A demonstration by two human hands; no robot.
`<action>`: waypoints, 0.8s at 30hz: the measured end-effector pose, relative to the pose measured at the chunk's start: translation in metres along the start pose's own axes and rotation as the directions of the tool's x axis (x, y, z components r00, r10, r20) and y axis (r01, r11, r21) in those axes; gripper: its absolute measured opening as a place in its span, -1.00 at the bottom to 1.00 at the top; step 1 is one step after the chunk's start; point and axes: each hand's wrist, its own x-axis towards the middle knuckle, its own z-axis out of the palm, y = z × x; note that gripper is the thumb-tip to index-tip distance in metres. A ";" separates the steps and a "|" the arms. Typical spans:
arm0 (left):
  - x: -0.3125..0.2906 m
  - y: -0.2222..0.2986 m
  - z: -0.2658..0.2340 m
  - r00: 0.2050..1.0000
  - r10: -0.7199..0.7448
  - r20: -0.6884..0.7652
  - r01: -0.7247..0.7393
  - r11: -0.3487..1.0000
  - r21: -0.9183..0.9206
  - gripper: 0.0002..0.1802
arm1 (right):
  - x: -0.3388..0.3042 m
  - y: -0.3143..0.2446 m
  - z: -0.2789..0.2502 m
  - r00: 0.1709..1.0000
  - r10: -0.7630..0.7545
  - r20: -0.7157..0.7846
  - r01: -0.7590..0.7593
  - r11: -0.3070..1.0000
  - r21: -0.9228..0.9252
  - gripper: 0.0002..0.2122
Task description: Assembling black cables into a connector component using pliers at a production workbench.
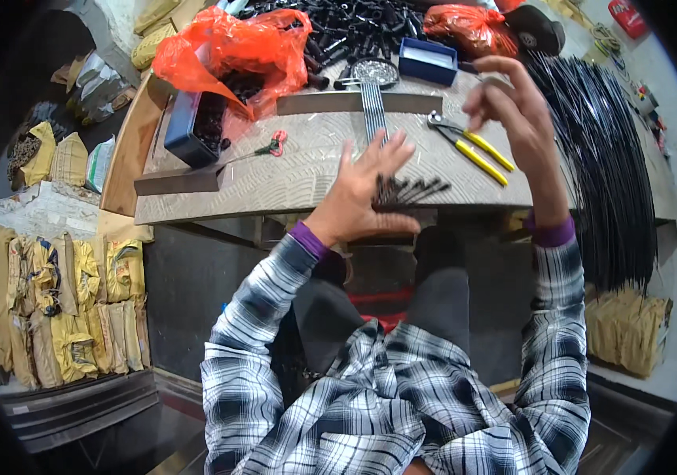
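My left hand (364, 194) rests at the near edge of the table with its fingers spread. Under and beside it runs a row of thin grey rods or cables (371, 107), whose dark ends (413, 190) stick out past the palm. Whether the palm presses on them cannot be made out. Raised to the right, my right hand (519, 111) has its fingers loosely bent and apart, with nothing seen in them. Below it lie yellow-handled pliers (473, 150). The far part of the rods reaches a round dish of small shiny pieces (376, 73), across a flat metal bar (307, 104).
Red-handled scissors (275, 143) lie left, near a blue bin (196, 131) and orange plastic bag (235, 51). Many black parts (346, 28) are heaped at the back beside a blue box (428, 62). Long black cables (603, 158) drape over the right side. Wrapped packages (77, 301) stand left.
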 end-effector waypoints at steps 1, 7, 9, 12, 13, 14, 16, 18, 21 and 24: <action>0.005 0.009 -0.016 0.999 -0.034 0.000 0.033 0.959 -0.281 0.04 | -0.017 -0.023 0.011 1.000 0.007 -0.024 -0.006 1.000 0.009 -0.78; 0.036 0.066 -0.067 0.992 -0.102 -0.076 -0.012 0.521 -0.853 -0.37 | -0.055 -0.072 0.046 0.816 -0.576 0.056 0.478 0.616 -0.626 -0.83; 0.037 0.075 -0.074 0.990 -0.111 -0.083 -0.002 0.592 -0.806 -0.48 | -0.055 -0.061 0.049 0.774 -0.633 0.015 0.488 0.582 -0.651 -0.76; 0.033 0.081 -0.072 0.976 -0.183 -0.120 0.027 0.643 -0.765 -0.72 | -0.057 -0.053 0.049 0.789 -0.612 -0.047 0.433 0.610 -0.664 -0.65; 0.033 0.081 -0.071 0.977 -0.177 -0.120 0.023 0.647 -0.762 -0.72 | -0.058 -0.049 0.049 0.785 -0.617 -0.050 0.434 0.607 -0.666 -0.65; 0.033 0.081 -0.071 0.977 -0.186 -0.105 0.044 0.654 -0.755 -0.72 | -0.059 -0.046 0.049 0.781 -0.620 -0.074 0.429 0.620 -0.657 -0.63; 0.035 0.083 -0.071 0.975 -0.194 -0.109 0.054 0.681 -0.730 -0.73 | -0.059 -0.042 0.049 0.791 -0.598 -0.131 0.435 0.700 -0.567 -0.62; 0.035 0.081 -0.069 0.974 -0.192 -0.116 0.044 0.672 -0.739 -0.73 | -0.059 -0.044 0.049 0.829 -0.543 -0.133 0.409 0.751 -0.519 -0.63; 0.035 0.082 -0.069 0.971 -0.200 -0.129 0.045 0.686 -0.726 -0.74 | -0.059 -0.051 0.051 0.901 -0.405 -0.153 0.329 0.869 -0.369 -0.65; 0.035 0.079 -0.065 0.969 -0.199 -0.147 0.029 0.682 -0.731 -0.72 | -0.059 -0.049 0.052 0.923 -0.339 -0.180 0.289 0.923 -0.256 -0.67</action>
